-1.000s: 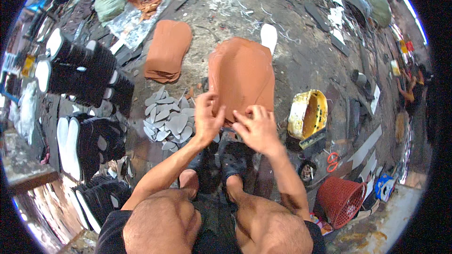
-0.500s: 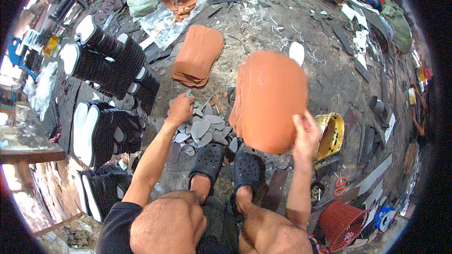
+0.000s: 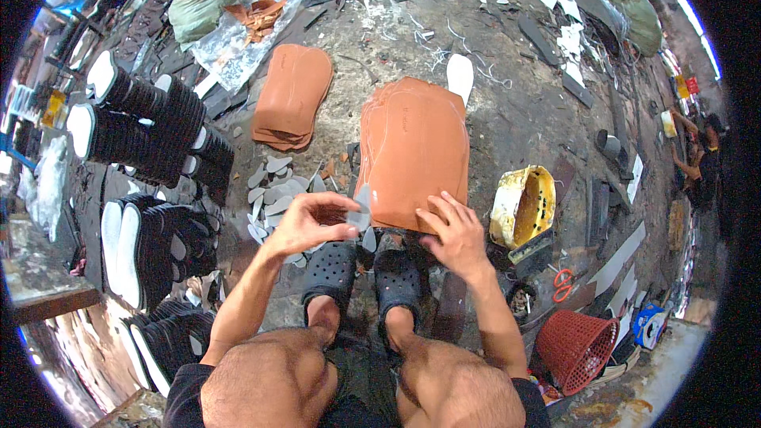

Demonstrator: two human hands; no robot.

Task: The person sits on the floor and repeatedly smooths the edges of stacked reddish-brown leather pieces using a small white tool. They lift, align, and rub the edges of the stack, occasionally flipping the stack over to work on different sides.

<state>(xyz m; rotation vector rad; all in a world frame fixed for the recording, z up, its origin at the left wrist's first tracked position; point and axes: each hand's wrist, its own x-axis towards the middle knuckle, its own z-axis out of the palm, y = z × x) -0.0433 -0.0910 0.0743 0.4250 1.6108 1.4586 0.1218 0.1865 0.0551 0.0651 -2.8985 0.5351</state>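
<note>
A stack of orange-brown sheets (image 3: 414,147) with rounded corners lies in front of my feet, pale curved outlines on its top sheet. My left hand (image 3: 313,220) is by its near left corner, pinching a small grey teardrop-shaped pad (image 3: 361,210) between thumb and fingers. With fingers spread, my right hand (image 3: 456,234) rests on the near right edge of the top sheet and holds nothing. Loose grey pads (image 3: 273,190) lie heaped left of the stack, partly hidden by my left hand. Farther left sits a second stack of orange-brown sheets (image 3: 292,95).
Black soles with white tops (image 3: 143,127) are piled at the left. On the right are a yellow glue-stained container (image 3: 523,206), orange-handled scissors (image 3: 562,285) and a red basket (image 3: 577,349). A white sole-shaped piece (image 3: 460,78) lies beyond the stack. Scraps litter the floor.
The top sheet, raised and tilted in my right hand before, now lies on the stack. My left hand has come from the heap of pads to the stack's near left corner with a pad.
</note>
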